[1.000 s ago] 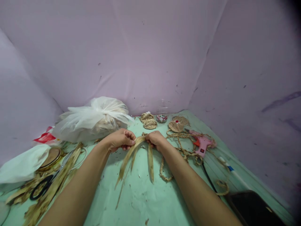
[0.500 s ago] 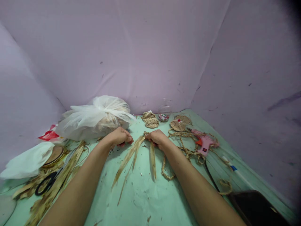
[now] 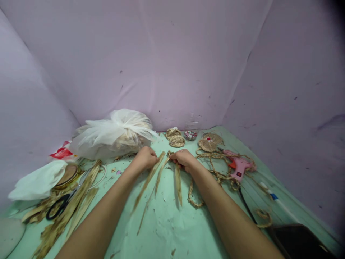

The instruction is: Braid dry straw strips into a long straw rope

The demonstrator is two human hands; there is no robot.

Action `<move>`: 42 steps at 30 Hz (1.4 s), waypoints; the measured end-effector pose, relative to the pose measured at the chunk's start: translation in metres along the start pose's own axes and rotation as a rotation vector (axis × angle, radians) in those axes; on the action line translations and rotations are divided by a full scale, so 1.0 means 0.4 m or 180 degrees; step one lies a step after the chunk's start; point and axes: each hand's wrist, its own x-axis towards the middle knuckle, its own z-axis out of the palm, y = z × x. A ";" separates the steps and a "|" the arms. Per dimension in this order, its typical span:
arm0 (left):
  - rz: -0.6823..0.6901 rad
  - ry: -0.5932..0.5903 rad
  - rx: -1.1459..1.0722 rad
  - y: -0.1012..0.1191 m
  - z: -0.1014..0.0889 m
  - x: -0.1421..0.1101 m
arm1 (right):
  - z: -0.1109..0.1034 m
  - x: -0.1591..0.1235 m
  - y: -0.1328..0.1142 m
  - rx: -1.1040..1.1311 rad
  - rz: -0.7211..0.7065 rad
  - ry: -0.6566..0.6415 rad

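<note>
My left hand (image 3: 146, 157) is closed in a pinch at the upper end of a long dried fibre strip (image 3: 148, 182), which slants down toward me. My right hand (image 3: 182, 159) is closed on the working end of a braided fibre rope (image 3: 192, 196). Loose strips hang from that end: a narrow strip (image 3: 159, 175) between my hands and a wider strip (image 3: 178, 185) under my right fingers. Some of the braid is hidden by my right hand and forearm.
At left lie black-handled scissors (image 3: 58, 207), dried fibre strips (image 3: 70, 201) and a full white plastic bag (image 3: 115, 135). Behind my hands are woven coils (image 3: 175, 137) and a jar of beads (image 3: 191, 135). At right are a pink glue gun (image 3: 239, 165) and a dark flat object (image 3: 302, 241).
My left hand has moved to the right and taken hold of the fibre strip. That strip now stands apart from the narrow one. The view has shifted slightly.
</note>
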 end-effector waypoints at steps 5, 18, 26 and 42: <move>-0.0180 -0.0240 -0.0989 -0.016 -0.044 -0.001 | 0.001 0.013 0.010 -0.0002 -0.0048 -0.0008; -0.0518 -0.0264 -0.1703 0.029 0.053 0.003 | 0.001 0.012 0.017 -0.0062 -0.0234 -0.0052; -0.0140 0.0267 -0.0693 0.023 0.067 0.002 | 0.001 0.003 0.015 0.0103 -0.0262 -0.0138; 0.0047 0.0515 -0.0682 0.010 0.058 0.016 | -0.002 -0.008 0.005 0.0145 -0.0218 -0.0056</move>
